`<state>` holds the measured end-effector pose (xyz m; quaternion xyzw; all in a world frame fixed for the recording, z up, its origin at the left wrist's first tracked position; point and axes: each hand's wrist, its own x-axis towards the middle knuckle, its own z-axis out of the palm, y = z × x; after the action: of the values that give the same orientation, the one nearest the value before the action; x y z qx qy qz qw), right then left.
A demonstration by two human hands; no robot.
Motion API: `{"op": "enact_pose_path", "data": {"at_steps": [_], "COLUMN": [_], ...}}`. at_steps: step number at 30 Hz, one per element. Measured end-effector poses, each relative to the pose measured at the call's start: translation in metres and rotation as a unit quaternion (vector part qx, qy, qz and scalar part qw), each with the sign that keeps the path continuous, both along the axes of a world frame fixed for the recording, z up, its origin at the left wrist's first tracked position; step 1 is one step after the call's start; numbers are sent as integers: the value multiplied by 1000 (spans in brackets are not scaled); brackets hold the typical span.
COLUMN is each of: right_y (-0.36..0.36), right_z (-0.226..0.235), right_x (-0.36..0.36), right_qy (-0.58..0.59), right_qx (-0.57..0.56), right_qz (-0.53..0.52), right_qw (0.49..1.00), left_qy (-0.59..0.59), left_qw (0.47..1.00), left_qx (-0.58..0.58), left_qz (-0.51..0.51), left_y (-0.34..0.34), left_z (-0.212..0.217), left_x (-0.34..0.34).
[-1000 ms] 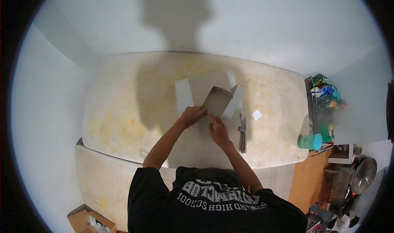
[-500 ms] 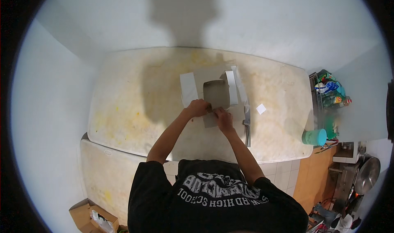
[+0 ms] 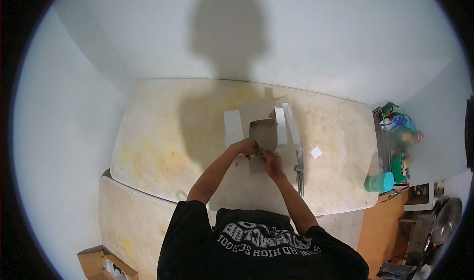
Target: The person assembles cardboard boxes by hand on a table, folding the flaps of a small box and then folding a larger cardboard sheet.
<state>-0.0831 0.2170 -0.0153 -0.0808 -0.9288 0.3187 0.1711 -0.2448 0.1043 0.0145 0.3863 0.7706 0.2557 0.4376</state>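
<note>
A small open cardboard box, white outside and grey inside, lies on the pale table in front of me. My left hand is closed at its near left corner, fingertips pinched on the edge. My right hand also pinches that near edge, and the two sets of fingertips almost meet. Exactly what lies between them is too small to make out. Below my hands a grey flap sticks out toward me. To the left of the box is a white card panel.
Long grey strips lie right of the box, with a white paper square beyond. A teal cup sits at the table's right edge, near a rack of bottles and packets. A brown carton is at lower left.
The whole view has tilted, so table and box sit lower in the picture. Both hands stay closed at the box's near edge, with slight finger movement.
</note>
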Motion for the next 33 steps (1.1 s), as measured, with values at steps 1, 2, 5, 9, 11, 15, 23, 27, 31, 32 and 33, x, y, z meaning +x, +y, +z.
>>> {"op": "enact_pose_path", "data": {"at_steps": [1, 2, 5, 9, 11, 15, 23, 27, 31, 32, 33], "right_y": [0, 1, 3, 3, 3, 0, 1, 2, 3, 0, -2], "right_z": [-1, -1, 1, -5, 4, 13, 6, 5, 0, -3, -5], "right_x": [0, 0, -3, -8, -6, -4, -3, -2, -5, -6, -7], "right_qy": [1, 3, -8, -7, -20, -29, -24, -20, -22, 0, 22], "right_qx": [0, -6, -11, 21, 5, -24, 8, 19, 53, 55, 56], "right_qz": [0, 11, 20, -13, -9, 6, 30, 47, 47, 27, 8], "right_qw": [1000, 1000, 1000, 1000, 1000, 999, 999, 999, 997, 998, 998], "left_qy": [-9, -9, 10, -3, -3, 1, 31, 33, 159, 158, 227], "left_qw": [1000, 1000, 999, 999, 999, 1000, 999, 999, 987, 987, 973], "left_qx": [-4, -4, -1, -37, -42, -6, -30, -22, 2, 2, 29], "left_qz": [-4, -5, -32, -27, -29, -17, -22, -15, 4, 3, 19], "left_y": [-1, -1, 1, 4, 3, -1, 1, -2, -2, -4, -9], "left_z": [-2, -4, -5, -6, -5, -6, -11, -18, -16, -14, -13], "left_x": [0, -1, -2, -1, -1, -1, 1, 2, 14, 19, 24]}}
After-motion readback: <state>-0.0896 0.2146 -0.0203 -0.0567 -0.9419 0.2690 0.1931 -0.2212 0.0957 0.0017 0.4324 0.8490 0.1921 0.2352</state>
